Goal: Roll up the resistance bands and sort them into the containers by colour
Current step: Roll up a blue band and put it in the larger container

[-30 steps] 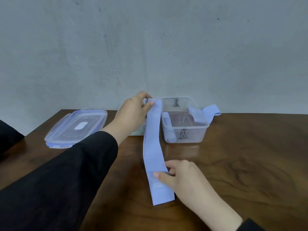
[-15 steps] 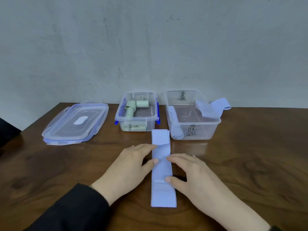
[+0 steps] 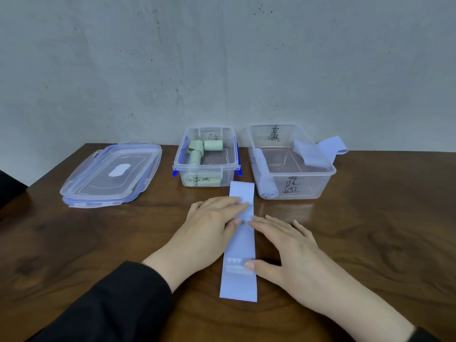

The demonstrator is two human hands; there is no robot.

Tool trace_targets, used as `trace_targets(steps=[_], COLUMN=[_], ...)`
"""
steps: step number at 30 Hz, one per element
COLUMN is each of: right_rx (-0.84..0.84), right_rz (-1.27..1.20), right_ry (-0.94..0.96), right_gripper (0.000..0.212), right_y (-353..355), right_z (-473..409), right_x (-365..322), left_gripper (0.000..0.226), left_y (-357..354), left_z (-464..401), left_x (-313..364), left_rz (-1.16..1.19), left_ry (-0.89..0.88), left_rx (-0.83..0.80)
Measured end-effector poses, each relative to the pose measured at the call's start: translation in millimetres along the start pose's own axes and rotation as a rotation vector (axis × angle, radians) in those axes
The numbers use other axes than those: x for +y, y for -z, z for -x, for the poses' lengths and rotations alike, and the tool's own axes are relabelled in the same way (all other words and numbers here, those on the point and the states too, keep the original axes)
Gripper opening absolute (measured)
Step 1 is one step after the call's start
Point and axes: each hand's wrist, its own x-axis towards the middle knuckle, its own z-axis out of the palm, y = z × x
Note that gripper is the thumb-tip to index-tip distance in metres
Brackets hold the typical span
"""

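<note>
A pale blue resistance band (image 3: pixel 240 245) lies flat on the wooden table (image 3: pixel 370 243), running from near me toward the containers. My left hand (image 3: pixel 212 223) rests on its left edge with straight fingers pressing the far part. My right hand (image 3: pixel 288 245) lies flat at its right edge, thumb on the printed label. The left clear container (image 3: pixel 206 166) holds several rolled green bands (image 3: pixel 197 151). The right clear container (image 3: pixel 291 166) holds a rolled blue band (image 3: pixel 266 183), and an unrolled blue band (image 3: pixel 320 151) hangs over its back right rim.
Two stacked clear lids with blue rims (image 3: pixel 111 174) sit at the back left of the table. A grey wall stands right behind the containers. A dark object shows at the far left edge.
A second ago my left hand held the band's far end up by the containers. It has since laid the band flat, and both hands now press on it.
</note>
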Motion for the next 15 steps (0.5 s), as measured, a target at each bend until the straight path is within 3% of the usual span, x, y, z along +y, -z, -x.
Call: trace_targets(steps=[4, 7, 9, 12, 15], right_rx=[0.042, 0.185, 0.186, 0.045, -0.025], right_rz=[-0.007, -0.081, -0.122, -0.072, 0.014], right_ry=[0.054, 0.146, 0.225, 0.32, 0.3], right_gripper=[0.066, 0.031, 0.009, 0.01, 0.019], right_y=[0, 9, 14, 7, -4], right_z=[2, 10, 18, 31, 36], right_x=[2, -4, -11, -20, -22], left_gripper=[0.04, 0.011, 0.003, 0.009, 0.012], left_y=[8, 19, 24, 27, 32], left_z=[5, 20, 37, 61, 69], left_x=[3, 13, 17, 12, 4], left_rz=[0.127, 0.159, 0.146, 0.111, 0.009], left_ry=[0.025, -0.048, -0.172, -0.325, -0.366], left_rx=[0.101, 0.173, 0.107, -0.054, -0.174])
